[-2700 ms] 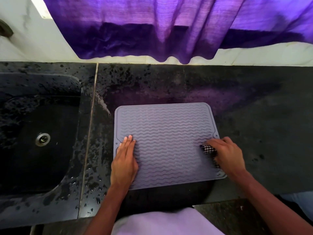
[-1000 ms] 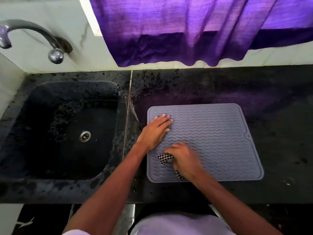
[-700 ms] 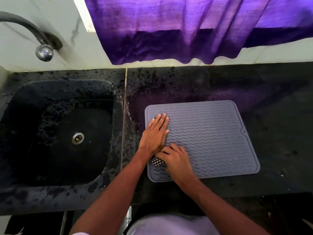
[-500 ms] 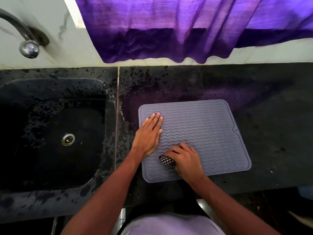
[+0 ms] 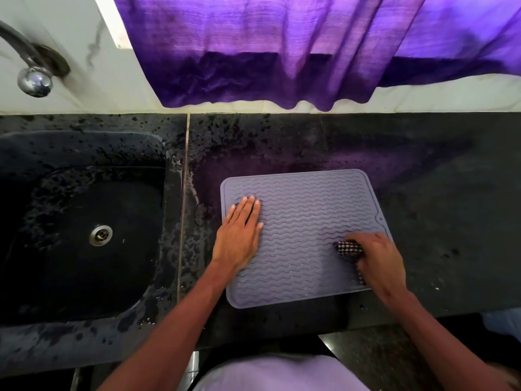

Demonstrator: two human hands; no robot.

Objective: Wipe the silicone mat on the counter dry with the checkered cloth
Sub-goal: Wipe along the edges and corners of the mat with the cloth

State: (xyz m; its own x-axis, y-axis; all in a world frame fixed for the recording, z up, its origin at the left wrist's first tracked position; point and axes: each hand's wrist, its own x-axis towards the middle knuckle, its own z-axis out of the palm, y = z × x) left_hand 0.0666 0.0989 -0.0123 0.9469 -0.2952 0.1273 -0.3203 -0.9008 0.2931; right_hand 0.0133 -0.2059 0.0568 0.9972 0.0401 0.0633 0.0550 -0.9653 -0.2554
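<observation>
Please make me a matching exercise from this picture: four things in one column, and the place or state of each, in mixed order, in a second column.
Things:
1. left hand
2. right hand
3. curtain
4. drain

Places or states:
a. hangs above the back of the counter
b. lies flat on the mat, near its left edge
c. sits in the bottom of the sink
d. grips the checkered cloth

Pairs: 1-b, 2-d, 3-a, 4-c.
</observation>
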